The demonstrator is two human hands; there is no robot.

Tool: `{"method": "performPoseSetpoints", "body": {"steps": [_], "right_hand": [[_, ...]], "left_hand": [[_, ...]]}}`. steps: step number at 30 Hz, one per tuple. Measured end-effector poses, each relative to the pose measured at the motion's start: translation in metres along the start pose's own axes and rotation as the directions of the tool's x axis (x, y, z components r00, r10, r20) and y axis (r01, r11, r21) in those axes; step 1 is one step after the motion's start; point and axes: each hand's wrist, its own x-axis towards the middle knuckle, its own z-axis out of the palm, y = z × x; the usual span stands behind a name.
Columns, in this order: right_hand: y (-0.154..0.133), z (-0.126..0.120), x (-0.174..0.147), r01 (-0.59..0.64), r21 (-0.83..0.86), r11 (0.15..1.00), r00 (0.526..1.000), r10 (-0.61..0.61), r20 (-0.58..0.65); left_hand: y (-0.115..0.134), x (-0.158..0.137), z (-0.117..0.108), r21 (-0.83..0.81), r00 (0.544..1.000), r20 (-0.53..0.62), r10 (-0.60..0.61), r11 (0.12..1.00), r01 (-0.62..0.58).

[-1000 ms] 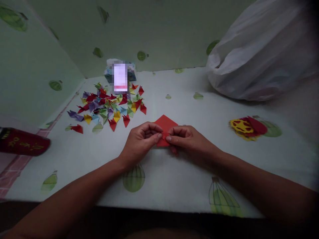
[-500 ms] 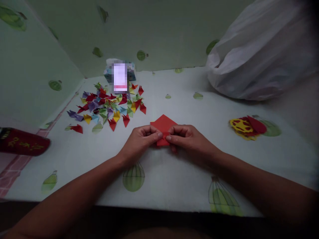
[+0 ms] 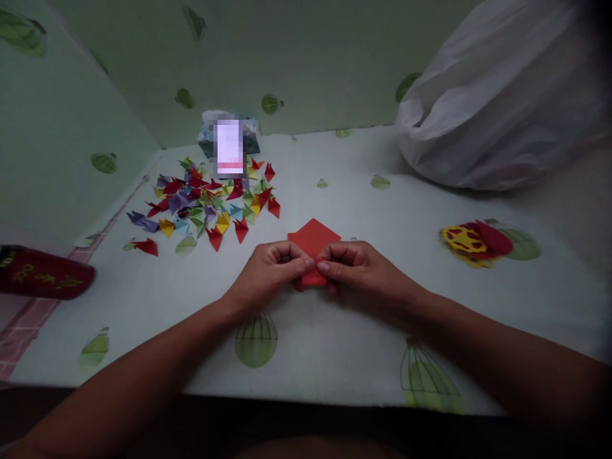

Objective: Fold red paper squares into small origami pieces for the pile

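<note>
A sheet of red origami paper (image 3: 313,234), partly folded, is held just above the table in front of me. My left hand (image 3: 282,266) pinches its left side between thumb and fingers. From the other side, my right hand (image 3: 351,262) grips the paper the same way. Both thumbs press near the middle of the paper, almost touching each other. A narrower lower part of the paper shows below the thumbs, and a pointed corner rises above them. The fingers hide the paper's side edges.
Several small folded paper pieces (image 3: 201,204) in many colours lie at the back left, before a tissue box (image 3: 206,135) and a blurred bright screen (image 3: 230,146). A dark red container (image 3: 48,273) lies left. Yellow and red cut-outs (image 3: 471,243) and a white plastic bag (image 3: 492,115) are on the right.
Both hands keep their pinch on the red paper. Its lower part shows slightly further down below the thumbs, and the thumbs have shifted a little.
</note>
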Motion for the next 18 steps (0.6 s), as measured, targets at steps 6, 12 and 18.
{"method": "performPoseSetpoints", "body": {"steps": [6, 12, 18], "right_hand": [[-0.0039, -0.0002, -0.0025, 0.026, -0.027, 0.999, 1.000, -0.026, -0.007], [-0.0043, 0.0019, -0.0013, 0.030, -0.087, 0.996, 0.997, -0.036, -0.067], [-0.0039, 0.0014, 0.0002, -0.004, -0.120, 0.993, 0.998, -0.004, -0.059]], "left_hand": [[-0.0044, 0.0020, -0.0018, -0.083, 0.999, 0.036, -0.012, 0.996, 0.015], [-0.0046, 0.0017, -0.0018, -0.051, 1.000, 0.012, -0.008, 0.999, 0.009], [-0.0012, 0.0008, -0.0015, 0.083, 0.998, -0.002, 0.059, 0.995, -0.058]]}}
